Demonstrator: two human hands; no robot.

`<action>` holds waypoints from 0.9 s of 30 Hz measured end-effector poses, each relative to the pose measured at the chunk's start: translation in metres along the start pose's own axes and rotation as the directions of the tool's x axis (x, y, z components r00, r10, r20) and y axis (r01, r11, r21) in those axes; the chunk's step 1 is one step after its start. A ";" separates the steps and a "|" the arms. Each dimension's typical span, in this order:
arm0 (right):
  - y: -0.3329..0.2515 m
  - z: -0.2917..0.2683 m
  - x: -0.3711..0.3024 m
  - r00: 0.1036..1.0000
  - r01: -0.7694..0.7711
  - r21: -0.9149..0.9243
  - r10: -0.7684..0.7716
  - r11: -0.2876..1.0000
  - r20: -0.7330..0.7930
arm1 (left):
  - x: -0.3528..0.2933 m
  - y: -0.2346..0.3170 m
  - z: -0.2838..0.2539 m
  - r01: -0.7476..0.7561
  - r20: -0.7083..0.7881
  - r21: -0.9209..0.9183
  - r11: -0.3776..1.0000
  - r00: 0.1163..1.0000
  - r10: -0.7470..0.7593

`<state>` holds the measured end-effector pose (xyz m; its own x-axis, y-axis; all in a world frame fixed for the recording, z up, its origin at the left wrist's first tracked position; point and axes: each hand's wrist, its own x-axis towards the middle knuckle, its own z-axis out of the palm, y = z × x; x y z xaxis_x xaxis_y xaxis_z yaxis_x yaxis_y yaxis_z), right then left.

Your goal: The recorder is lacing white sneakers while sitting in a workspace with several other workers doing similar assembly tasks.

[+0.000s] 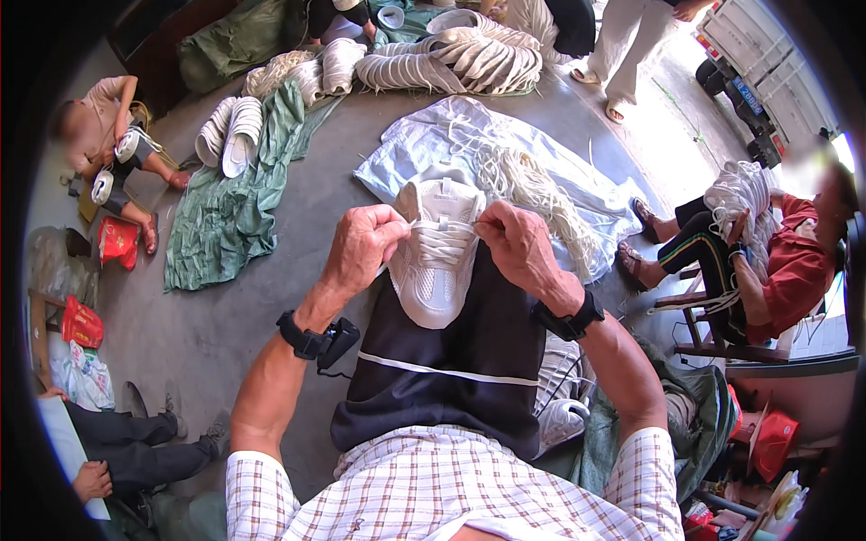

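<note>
A white sneaker (431, 293) rests on my dark-trousered lap, toe pointing toward me and tongue away. White lace (444, 243) crosses its front in several rows. At the shoe's left side, my left hand (368, 239) is closed in a pinch on the lace, a short end showing below the fingers. My right hand (523, 248) pinches the lace at the opposite side, fingers curled in. Both wrists carry black straps. Across my thighs lies a thin white strip (442, 371).
Ahead, a pale sheet (406, 149) bears a heap of white laces (532, 194). Rows of nested white shoes (487, 59) lie beyond. Green sacking (225, 225) spreads at left. A person in red (798, 261) sits at right with laces; another person (113, 117) sits far left.
</note>
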<state>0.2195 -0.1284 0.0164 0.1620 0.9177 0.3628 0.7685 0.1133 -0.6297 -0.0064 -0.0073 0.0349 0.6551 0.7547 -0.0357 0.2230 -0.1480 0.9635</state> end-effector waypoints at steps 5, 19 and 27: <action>-0.010 -0.006 0.003 0.999 0.012 -0.067 -0.009 0.998 0.048 | 0.013 0.005 -0.002 -0.155 -0.003 0.315 0.936 0.986 0.164; -0.001 -0.033 0.053 0.901 0.255 0.010 -0.242 0.967 0.361 | 0.069 0.044 -0.025 -0.798 0.756 0.571 0.195 0.603 0.255; -0.004 -0.006 0.058 0.896 0.258 -0.301 -0.111 0.918 0.431 | 0.064 0.013 0.000 -0.276 0.304 0.481 0.832 0.943 0.138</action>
<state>0.2289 -0.0780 0.0440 -0.2066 0.9734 0.0989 0.9338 0.2264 -0.2772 0.0386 0.0388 0.0451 0.8675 0.4971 0.0186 0.3516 -0.6391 0.6841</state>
